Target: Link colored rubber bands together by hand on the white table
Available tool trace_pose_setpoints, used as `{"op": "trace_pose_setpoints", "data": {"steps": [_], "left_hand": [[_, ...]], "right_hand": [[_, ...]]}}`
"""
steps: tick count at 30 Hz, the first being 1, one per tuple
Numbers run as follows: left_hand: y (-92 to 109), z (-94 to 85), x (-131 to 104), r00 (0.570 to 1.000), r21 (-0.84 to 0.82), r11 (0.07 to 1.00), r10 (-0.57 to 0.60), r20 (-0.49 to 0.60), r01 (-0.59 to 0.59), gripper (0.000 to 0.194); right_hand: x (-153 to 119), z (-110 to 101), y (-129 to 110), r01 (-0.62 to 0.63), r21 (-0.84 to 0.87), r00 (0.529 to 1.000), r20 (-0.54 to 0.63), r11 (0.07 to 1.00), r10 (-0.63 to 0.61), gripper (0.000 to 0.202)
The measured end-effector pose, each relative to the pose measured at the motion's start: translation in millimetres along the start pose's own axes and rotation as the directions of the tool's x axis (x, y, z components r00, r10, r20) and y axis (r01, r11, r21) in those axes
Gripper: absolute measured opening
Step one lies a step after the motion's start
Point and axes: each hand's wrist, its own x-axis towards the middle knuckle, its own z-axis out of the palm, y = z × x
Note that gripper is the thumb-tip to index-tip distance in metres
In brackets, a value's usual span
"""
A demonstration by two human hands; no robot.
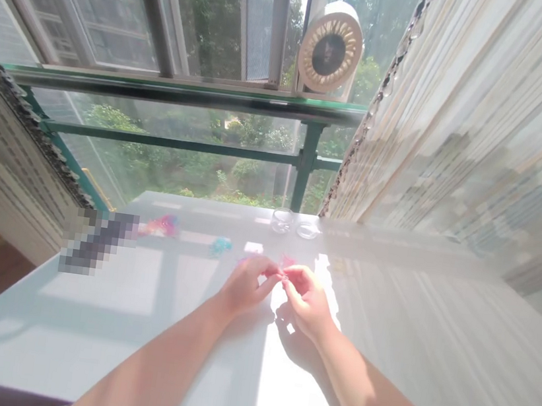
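Note:
My left hand (251, 283) and my right hand (307, 298) meet above the middle of the white table (132, 344). Both are closed in a pinch, fingertips almost touching each other. Between them is something tiny, too small to name. Just beyond my fingers lies a small pink pile (287, 260), partly hidden by the hands. A purplish bit shows behind my left hand. Farther left sits a small turquoise pile (221, 244) of loose pieces. Bright sunlight washes out detail around my right hand.
Two clear round dishes (282, 220) stand near the table's far edge. A pink and multicoloured bundle (161, 225) lies at the back left, beside a blurred-out dark patch. Beyond are a green railing (190, 96), a round white fan (329, 51) and a sheer curtain (461, 121).

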Motion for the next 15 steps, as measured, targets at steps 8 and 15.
{"op": "trace_pose_setpoints", "data": {"steps": [8,15], "left_hand": [[-3.0,-1.8,1.0,0.999,-0.004,0.999,-0.036,0.023,0.036,0.012],[-3.4,-1.8,0.8,0.995,0.014,0.997,-0.083,0.056,0.082,0.013]], "right_hand": [[2.4,-1.6,0.8,-0.018,0.017,1.000,-0.015,1.000,0.018,0.010],[3.0,-2.3,-1.9,-0.033,0.025,0.999,0.003,0.999,0.033,0.009]]}}
